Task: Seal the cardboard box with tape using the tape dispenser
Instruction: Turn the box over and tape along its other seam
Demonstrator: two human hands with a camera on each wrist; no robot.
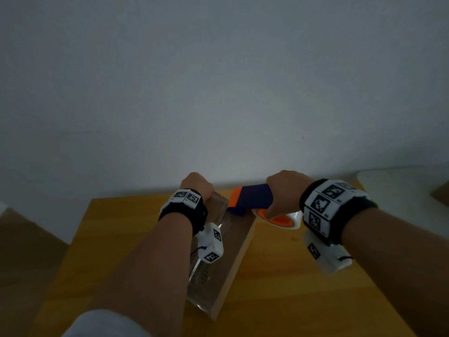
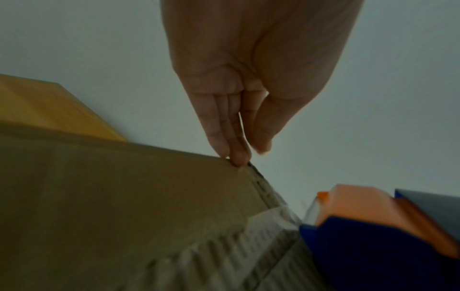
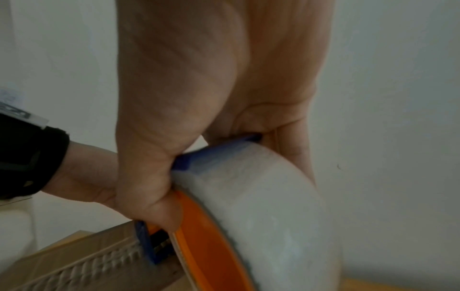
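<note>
Cardboard box (image 1: 226, 259) far edge under left grip's (image 1: 195, 184) straight fingertips; right grip (image 1: 284, 190) clutches tape dispenser (image 1: 250, 198).

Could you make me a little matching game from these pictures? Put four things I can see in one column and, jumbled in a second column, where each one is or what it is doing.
Things:
1. left hand
2. right hand
3. cardboard box
4. tape roll

Places or states:
A. lies on the wooden table, a clear strip of tape along its top
B. fingertips rest on the far end of the box
C. sits on an orange hub in the tape dispenser
D. grips the dispenser at the box's far end

Pairs: 1-B, 2-D, 3-A, 4-C
</note>
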